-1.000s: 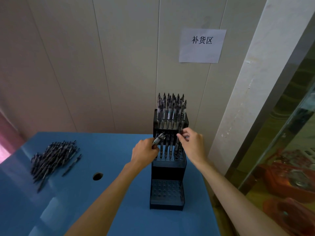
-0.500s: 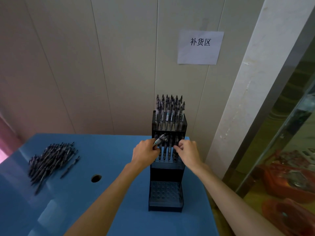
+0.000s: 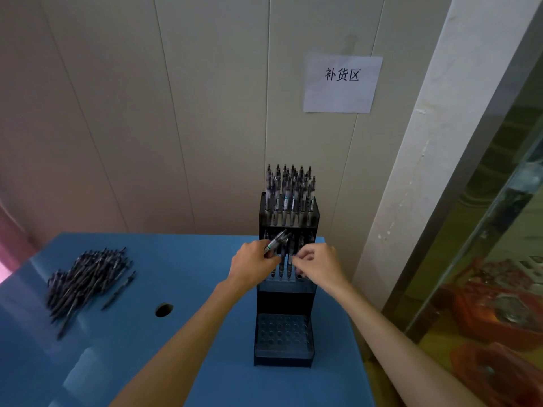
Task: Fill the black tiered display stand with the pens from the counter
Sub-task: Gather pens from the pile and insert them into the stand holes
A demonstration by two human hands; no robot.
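The right hand (image 3: 318, 261) has dropped leftward, pinching toward the tilted bundle of dark plastic pens (image 3: 277, 240) gripped by the left hand (image 3: 254, 264), mid-frame before the black tiered display stand (image 3: 283, 301).

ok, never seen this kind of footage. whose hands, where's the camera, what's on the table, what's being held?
No robot here: a person's two bare hands, filmed by one wide-angle camera on their head, looking forward and down. The blue counter carries a black tiered display stand against the wall and a loose pile of pens at the left. The stand's top tier is full of upright pens, the middle tier has some, and the bottom tier shows only empty holes. The left hand has a grip on a few pens. The right hand pinches something at the middle tier; most likely a pen being seated.
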